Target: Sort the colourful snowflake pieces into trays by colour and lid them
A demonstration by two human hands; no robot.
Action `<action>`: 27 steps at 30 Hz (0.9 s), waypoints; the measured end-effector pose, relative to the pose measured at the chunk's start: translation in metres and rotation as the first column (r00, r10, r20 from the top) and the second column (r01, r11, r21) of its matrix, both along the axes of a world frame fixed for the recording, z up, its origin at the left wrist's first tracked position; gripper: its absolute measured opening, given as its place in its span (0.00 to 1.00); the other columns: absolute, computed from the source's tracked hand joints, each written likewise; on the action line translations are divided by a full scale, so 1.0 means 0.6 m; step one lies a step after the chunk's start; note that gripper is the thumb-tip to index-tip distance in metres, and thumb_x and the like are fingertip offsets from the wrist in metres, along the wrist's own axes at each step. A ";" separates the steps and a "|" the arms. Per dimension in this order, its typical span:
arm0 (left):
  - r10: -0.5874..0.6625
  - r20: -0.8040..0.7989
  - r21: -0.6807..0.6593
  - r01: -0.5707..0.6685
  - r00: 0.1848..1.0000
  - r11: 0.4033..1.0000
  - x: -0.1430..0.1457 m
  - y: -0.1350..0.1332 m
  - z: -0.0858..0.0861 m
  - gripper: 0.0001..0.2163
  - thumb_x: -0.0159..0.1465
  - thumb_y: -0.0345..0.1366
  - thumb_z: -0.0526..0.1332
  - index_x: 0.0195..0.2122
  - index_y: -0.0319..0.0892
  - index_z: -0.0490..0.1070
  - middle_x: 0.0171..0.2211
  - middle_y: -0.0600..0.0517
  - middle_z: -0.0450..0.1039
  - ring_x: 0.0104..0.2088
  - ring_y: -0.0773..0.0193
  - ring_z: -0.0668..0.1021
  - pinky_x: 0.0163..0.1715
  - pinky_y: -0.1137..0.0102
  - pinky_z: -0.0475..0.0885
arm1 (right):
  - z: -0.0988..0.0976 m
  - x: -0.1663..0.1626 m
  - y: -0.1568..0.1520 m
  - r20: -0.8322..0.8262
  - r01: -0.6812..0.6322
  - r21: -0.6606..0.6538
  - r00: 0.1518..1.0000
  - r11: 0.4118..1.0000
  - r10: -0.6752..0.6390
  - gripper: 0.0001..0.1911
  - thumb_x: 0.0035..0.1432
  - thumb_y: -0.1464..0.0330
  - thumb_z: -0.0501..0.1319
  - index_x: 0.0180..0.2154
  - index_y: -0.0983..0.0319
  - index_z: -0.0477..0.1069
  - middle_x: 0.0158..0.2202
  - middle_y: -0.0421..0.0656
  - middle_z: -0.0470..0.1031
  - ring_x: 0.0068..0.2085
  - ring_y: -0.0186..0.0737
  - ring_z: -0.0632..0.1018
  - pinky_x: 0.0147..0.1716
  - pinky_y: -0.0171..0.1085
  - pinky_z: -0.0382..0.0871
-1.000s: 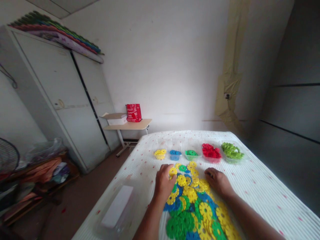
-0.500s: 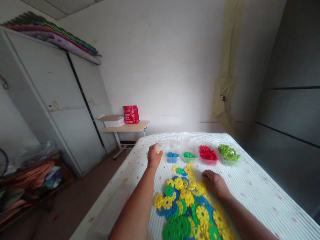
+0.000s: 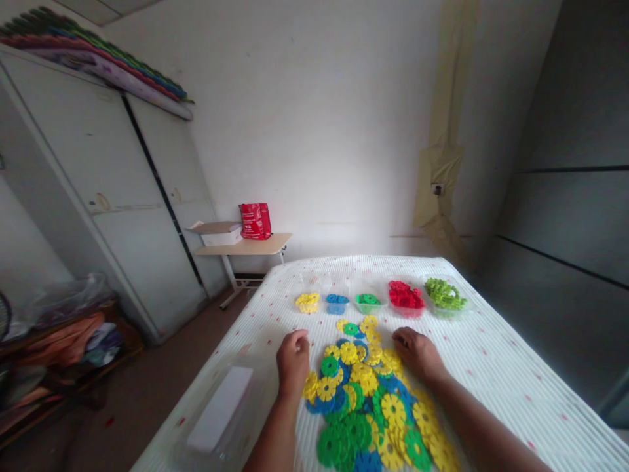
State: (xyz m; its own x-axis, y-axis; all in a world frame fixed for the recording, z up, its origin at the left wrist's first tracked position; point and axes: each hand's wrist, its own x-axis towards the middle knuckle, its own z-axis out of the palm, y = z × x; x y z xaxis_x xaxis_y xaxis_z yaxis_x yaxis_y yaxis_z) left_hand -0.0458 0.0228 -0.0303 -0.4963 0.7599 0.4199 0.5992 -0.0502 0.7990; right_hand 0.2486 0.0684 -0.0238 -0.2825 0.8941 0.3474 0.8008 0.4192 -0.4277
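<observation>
My left hand [image 3: 293, 357] hovers over the cloth at the left edge of a loose pile of flower-shaped plastic discs [image 3: 363, 379]. Its fingers are bent and slightly apart, with nothing visible in them. On the pile's right side, my right hand [image 3: 417, 353] is curled in beside the yellow discs; its fingertips are turned under, hiding whatever they may hold. The discs are yellow, green and blue. Beyond them stand clear tubs in a row: yellow discs [image 3: 307, 300], blue discs [image 3: 337, 300], green discs [image 3: 367, 300], red pieces [image 3: 405, 296] and light green pieces [image 3: 445, 294].
A clear plastic container [image 3: 246, 368] with a white block-like object [image 3: 221, 410] sits at the table's left side. The table wears a white ribbed cloth [image 3: 496, 387]. Behind stands a small desk [image 3: 246, 247] with a red bag [image 3: 255, 221] and a box [image 3: 221, 236].
My left hand has drawn back from the yellow tub toward the pile, uncovering the yellow discs in that tub. My right hand stays beside the pile. The view has shifted slightly.
</observation>
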 end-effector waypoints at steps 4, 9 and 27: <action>-0.005 0.041 -0.049 0.007 0.999 0.999 -0.002 0.006 -0.011 0.10 0.53 0.32 0.53 0.30 0.41 0.73 0.32 0.48 0.77 0.35 0.60 0.78 0.40 0.66 0.72 | 0.001 0.002 0.000 0.002 0.003 -0.014 1.000 1.000 -0.003 0.14 0.52 0.69 0.49 0.32 0.61 0.72 0.32 0.43 0.75 0.33 0.38 0.75 0.33 0.32 0.64; 0.018 0.082 -0.035 -0.015 0.997 0.999 -0.001 0.010 -0.016 0.09 0.53 0.32 0.53 0.29 0.41 0.73 0.30 0.50 0.77 0.34 0.61 0.78 0.39 0.67 0.72 | 0.017 -0.008 -0.007 -0.015 -0.008 -0.036 1.000 0.999 0.008 0.15 0.54 0.68 0.49 0.36 0.61 0.74 0.35 0.44 0.77 0.35 0.39 0.76 0.34 0.33 0.65; 0.016 0.081 -0.027 -0.014 0.997 1.000 -0.001 0.009 -0.015 0.09 0.53 0.32 0.53 0.28 0.42 0.73 0.30 0.50 0.78 0.35 0.61 0.78 0.40 0.68 0.72 | 0.040 -0.114 -0.028 -0.170 -0.210 -0.194 0.969 0.958 0.178 0.17 0.44 0.76 0.54 0.38 0.62 0.74 0.28 0.39 0.73 0.29 0.34 0.71 0.28 0.31 0.61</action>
